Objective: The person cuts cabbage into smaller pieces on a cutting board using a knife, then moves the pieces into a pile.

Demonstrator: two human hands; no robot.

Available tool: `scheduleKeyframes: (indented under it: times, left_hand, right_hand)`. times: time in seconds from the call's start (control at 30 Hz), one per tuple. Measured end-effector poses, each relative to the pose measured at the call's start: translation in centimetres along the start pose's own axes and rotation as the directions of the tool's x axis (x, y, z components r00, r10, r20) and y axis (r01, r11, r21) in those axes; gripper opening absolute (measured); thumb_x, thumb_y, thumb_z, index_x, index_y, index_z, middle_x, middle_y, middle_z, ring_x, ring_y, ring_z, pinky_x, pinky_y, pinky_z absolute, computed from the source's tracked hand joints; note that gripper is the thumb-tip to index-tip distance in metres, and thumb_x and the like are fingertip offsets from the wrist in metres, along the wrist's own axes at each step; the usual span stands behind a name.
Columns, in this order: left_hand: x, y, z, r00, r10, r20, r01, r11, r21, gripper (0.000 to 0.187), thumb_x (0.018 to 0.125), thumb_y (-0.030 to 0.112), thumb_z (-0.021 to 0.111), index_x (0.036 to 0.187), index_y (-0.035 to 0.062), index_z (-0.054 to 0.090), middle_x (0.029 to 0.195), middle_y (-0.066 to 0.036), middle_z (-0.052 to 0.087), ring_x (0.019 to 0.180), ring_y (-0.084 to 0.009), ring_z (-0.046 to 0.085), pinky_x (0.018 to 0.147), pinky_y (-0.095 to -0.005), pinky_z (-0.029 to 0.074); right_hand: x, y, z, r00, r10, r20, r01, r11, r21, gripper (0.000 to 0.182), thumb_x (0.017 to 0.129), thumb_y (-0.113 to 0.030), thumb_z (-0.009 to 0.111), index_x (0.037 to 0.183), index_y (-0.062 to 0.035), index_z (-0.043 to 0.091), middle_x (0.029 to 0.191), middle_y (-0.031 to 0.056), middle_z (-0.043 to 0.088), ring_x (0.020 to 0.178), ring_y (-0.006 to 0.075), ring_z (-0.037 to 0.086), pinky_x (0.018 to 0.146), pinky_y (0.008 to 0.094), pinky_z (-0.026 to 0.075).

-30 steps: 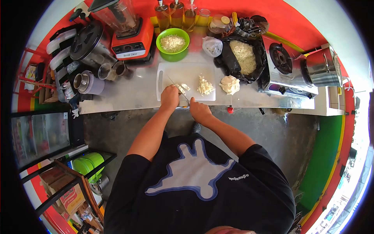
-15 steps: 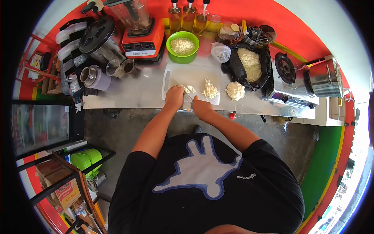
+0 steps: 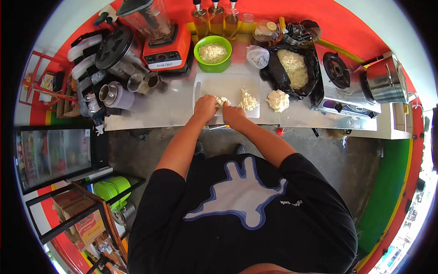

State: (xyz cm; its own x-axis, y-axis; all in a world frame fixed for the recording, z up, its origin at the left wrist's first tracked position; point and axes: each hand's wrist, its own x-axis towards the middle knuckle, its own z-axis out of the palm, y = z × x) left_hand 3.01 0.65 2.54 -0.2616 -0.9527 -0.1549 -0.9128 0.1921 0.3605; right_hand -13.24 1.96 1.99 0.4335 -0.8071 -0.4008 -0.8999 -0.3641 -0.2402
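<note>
Both hands are low over a white cutting board point(image 3: 214, 82) on the steel counter. My left hand point(image 3: 205, 107) is closed at the left of a few pale pieces point(image 3: 221, 101); what its fingers hold is hidden. Just right of these pieces, my right hand point(image 3: 233, 114) is closed around a knife handle that the fingers cover; hardly any blade shows. A heap of chopped pale bits point(image 3: 248, 100) lies on the board's right part. Beside the board sits a pale, rounded lump point(image 3: 278, 101).
Behind the board stands a green bowl point(image 3: 213, 65) of shreds, near a red blender point(image 3: 167, 54) and oil bottles point(image 3: 216, 20). To the right are a black bag point(image 3: 272, 72) with pale shreds, a stove point(image 3: 349, 97) and a steel pot point(image 3: 387, 83).
The view has shifted slightly. My right hand has moved up and closer to my left hand, and the knife blade seen earlier between them is now mostly out of sight.
</note>
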Motion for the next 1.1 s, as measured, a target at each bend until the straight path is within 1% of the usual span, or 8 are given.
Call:
scheduleKeyframes:
  times: [0.07, 0.33, 0.4, 0.47, 0.63, 0.77, 0.83, 1.1]
  left_hand:
    - [-0.3, 0.8, -0.4, 0.997, -0.082, -0.004, 0.082, 0.997, -0.006, 0.022, 0.076, 0.017, 0.079, 0.092, 0.0035, 0.071, 0.103, -0.017, 0.070, 0.097, -0.0370, 0.068, 0.086, -0.0464, 0.056]
    - [-2.4, 0.9, 1.4, 0.983, -0.077, -0.168, 0.065, 0.995, -0.080, 0.018, 0.084, 0.019, 0.070, 0.094, 0.0042, 0.070, 0.102, -0.013, 0.067, 0.099, -0.0342, 0.066, 0.087, -0.0447, 0.055]
    - [-3.0, 0.1, 2.0, 0.936, -0.113, -0.333, 0.051, 0.981, -0.190, 0.017, 0.087, 0.019, 0.065, 0.092, 0.0025, 0.069, 0.099, -0.013, 0.066, 0.095, -0.0343, 0.066, 0.086, -0.0448, 0.054]
    - [-3.1, -1.4, 2.5, 0.917, -0.189, -0.351, 0.070, 0.943, -0.326, 0.017, 0.086, 0.017, 0.066, 0.093, 0.0011, 0.068, 0.100, -0.014, 0.067, 0.092, -0.0332, 0.067, 0.084, -0.0434, 0.055]
    - [-4.1, -5.5, 4.0, 0.840, -0.374, -0.394, -0.003, 0.722, -0.692, 0.018, 0.087, 0.013, 0.070, 0.096, -0.0024, 0.068, 0.099, -0.015, 0.068, 0.082, -0.0277, 0.070, 0.075, -0.0382, 0.056]
    - [-6.8, -7.9, 1.9, 0.802, -0.486, -0.346, 0.008, 0.589, -0.808, 0.021, 0.090, 0.016, 0.071, 0.099, -0.0031, 0.069, 0.100, -0.013, 0.068, 0.080, -0.0210, 0.071, 0.069, -0.0319, 0.055]
    - [-7.7, -9.5, 1.4, 0.846, -0.496, -0.196, 0.068, 0.464, -0.883, 0.021, 0.092, 0.017, 0.069, 0.102, -0.0018, 0.069, 0.097, -0.012, 0.069, 0.076, -0.0172, 0.070, 0.067, -0.0290, 0.053]
    - [-11.4, -13.7, -2.4, 0.869, -0.493, -0.050, 0.170, 0.390, -0.905, 0.023, 0.097, 0.021, 0.067, 0.109, 0.0022, 0.068, 0.085, -0.003, 0.069, 0.076, -0.0094, 0.064, 0.067, -0.0248, 0.052]
  right_hand:
    - [1.3, -0.6, -0.3, 0.999, 0.042, -0.002, -0.041, 0.998, 0.046, 0.029, 0.094, -0.018, 0.055, 0.116, -0.0015, 0.048, 0.102, 0.0207, 0.073, 0.095, 0.0370, 0.073, 0.081, 0.0465, 0.057]
    - [1.0, 0.8, -2.8, 0.999, -0.025, 0.026, 0.023, 0.997, 0.071, 0.030, 0.092, -0.018, 0.056, 0.115, 0.0000, 0.051, 0.104, 0.0248, 0.071, 0.099, 0.0389, 0.071, 0.082, 0.0485, 0.057]
    - [-0.4, 1.2, -3.2, 0.999, -0.014, 0.036, 0.009, 0.994, 0.111, 0.031, 0.092, -0.018, 0.056, 0.115, 0.0008, 0.051, 0.103, 0.0267, 0.070, 0.098, 0.0411, 0.070, 0.083, 0.0497, 0.056]
    - [-1.6, 2.1, -3.1, 0.994, 0.111, 0.010, -0.109, 0.959, 0.260, 0.032, 0.092, -0.021, 0.055, 0.114, 0.0021, 0.051, 0.102, 0.0301, 0.069, 0.097, 0.0458, 0.068, 0.085, 0.0530, 0.054]
    - [-4.7, 3.6, -1.1, 0.991, 0.131, 0.019, -0.132, 0.970, 0.206, 0.034, 0.095, -0.026, 0.051, 0.112, 0.0029, 0.049, 0.098, 0.0320, 0.068, 0.095, 0.0485, 0.067, 0.086, 0.0563, 0.052]
    - [-5.2, 3.2, 0.6, 0.985, 0.173, 0.008, -0.172, 0.973, 0.152, 0.036, 0.095, -0.027, 0.055, 0.113, 0.0023, 0.047, 0.098, 0.0334, 0.067, 0.095, 0.0497, 0.067, 0.085, 0.0577, 0.053]
    - [-5.0, 2.4, 0.9, 0.981, 0.192, 0.016, -0.192, 0.967, 0.165, 0.037, 0.094, -0.027, 0.057, 0.114, 0.0020, 0.047, 0.100, 0.0337, 0.067, 0.096, 0.0496, 0.067, 0.086, 0.0576, 0.053]
    - [-1.4, -2.1, 2.1, 0.992, 0.120, -0.046, -0.104, 0.960, 0.262, 0.034, 0.095, -0.027, 0.057, 0.111, 0.0022, 0.047, 0.094, 0.0339, 0.067, 0.091, 0.0518, 0.066, 0.083, 0.0593, 0.052]
